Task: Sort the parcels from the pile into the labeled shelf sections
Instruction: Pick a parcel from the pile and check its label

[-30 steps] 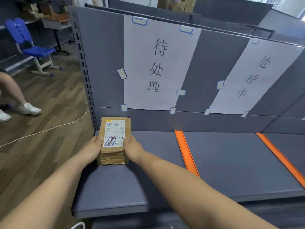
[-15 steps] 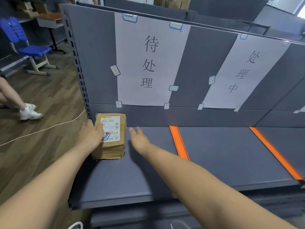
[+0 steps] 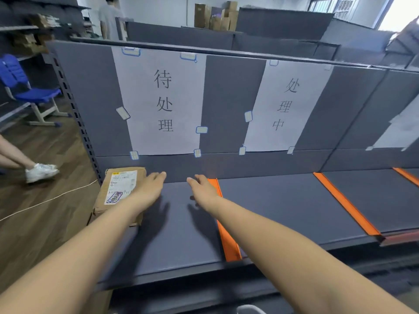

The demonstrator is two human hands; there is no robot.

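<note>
The brown cardboard parcel with a white printed label (image 3: 120, 191) lies flat at the lower left of the frame, at the far left end of the grey metal shelf (image 3: 272, 205). It sits in the section under the tall white paper sign with three black characters (image 3: 162, 103), pushed close to the back wall. So this parcel looks put away, and I think the step in hand is letting go of it.

The left hand (image 3: 147, 189) is over the right side of the parcel, fingers straight and loose, holding nothing (I cannot tell if it touches the parcel or just floats above it). The right hand (image 3: 203, 189) is out over the bare shelf, near the first orange plastic divider strip (image 3: 226, 234), fingers also straight and holding nothing.

Next, I think, both hands need to go and get another parcel from the pile, which I cannot see from here. Then its label must be read to choose a section, maybe the one under the second white paper sign (image 3: 288, 105).

The parcel is thick and a bit crumpled at the edges. It has a colourful sticker near the label's bottom.
</note>
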